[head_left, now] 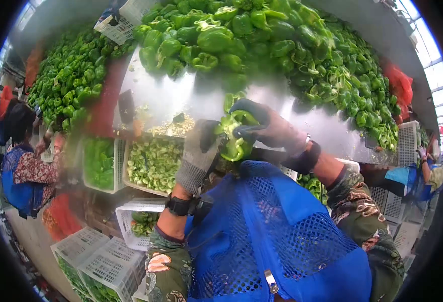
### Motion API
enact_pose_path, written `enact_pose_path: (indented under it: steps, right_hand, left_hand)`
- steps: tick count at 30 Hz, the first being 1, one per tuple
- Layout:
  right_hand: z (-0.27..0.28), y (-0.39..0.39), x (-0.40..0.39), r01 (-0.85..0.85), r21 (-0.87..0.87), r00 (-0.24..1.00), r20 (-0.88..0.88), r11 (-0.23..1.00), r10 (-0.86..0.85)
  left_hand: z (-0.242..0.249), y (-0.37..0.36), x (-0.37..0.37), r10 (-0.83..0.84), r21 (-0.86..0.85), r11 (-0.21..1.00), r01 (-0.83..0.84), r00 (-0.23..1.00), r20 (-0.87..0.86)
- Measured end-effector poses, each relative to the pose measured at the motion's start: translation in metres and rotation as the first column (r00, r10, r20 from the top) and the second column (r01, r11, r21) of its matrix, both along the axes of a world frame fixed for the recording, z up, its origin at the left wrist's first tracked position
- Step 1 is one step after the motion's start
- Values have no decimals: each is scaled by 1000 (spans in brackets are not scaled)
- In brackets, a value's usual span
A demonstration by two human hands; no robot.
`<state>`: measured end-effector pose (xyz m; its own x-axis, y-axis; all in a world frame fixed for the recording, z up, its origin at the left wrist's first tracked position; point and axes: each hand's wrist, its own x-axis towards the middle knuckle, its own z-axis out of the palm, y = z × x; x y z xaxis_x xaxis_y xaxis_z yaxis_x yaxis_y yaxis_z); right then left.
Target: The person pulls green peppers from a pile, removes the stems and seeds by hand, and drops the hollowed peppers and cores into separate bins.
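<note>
An opened green bell pepper (235, 151) is held between my two gloved hands, its pale core and inner walls showing. My right hand (273, 128), in a grey glove with dark fingers, curls round its right side with the thumb near the opening. From the left, my left hand (201, 143) grips the edge of the same pepper; its fingertips are partly hidden. Beyond the hands, a large heap of whole green bell peppers (216, 40) lies on the metal table (168, 93). Scattered seeds (173, 127) lie on the tabletop left of my hands.
Below the table edge stand a crate of pale pepper pieces (153, 163) and a crate of green peppers (99, 163). A white crate (125, 221) and stacked crates (113, 261) are lower left. Co-workers (25, 166) (423, 166) stand at both sides. Another pepper heap (73, 75) is left.
</note>
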<state>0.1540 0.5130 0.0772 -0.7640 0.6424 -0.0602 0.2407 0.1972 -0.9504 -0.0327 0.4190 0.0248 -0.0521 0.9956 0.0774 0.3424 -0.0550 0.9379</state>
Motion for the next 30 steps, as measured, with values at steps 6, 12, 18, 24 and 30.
enact_pose_path:
  steps: [6,12,18,24,30]
  right_hand:
    - [-30,-4,-23,364,186,914,-261,913,-311]
    - [-41,23,-11,184,-2,975,-127,983,-182]
    - [-36,26,1,19,-219,980,-190,975,-62]
    - [-48,21,0,141,-35,987,79,989,-138]
    - [-76,22,-18,329,109,938,77,938,-338]
  left_hand:
    - [-9,27,7,174,-95,984,-154,945,278]
    - [8,39,-4,-62,95,994,56,996,65]
    - [-1,45,-2,-94,72,990,117,960,-263]
    - [-20,40,19,-54,52,995,80,920,-388]
    - [-32,44,41,147,88,989,-121,893,-426]
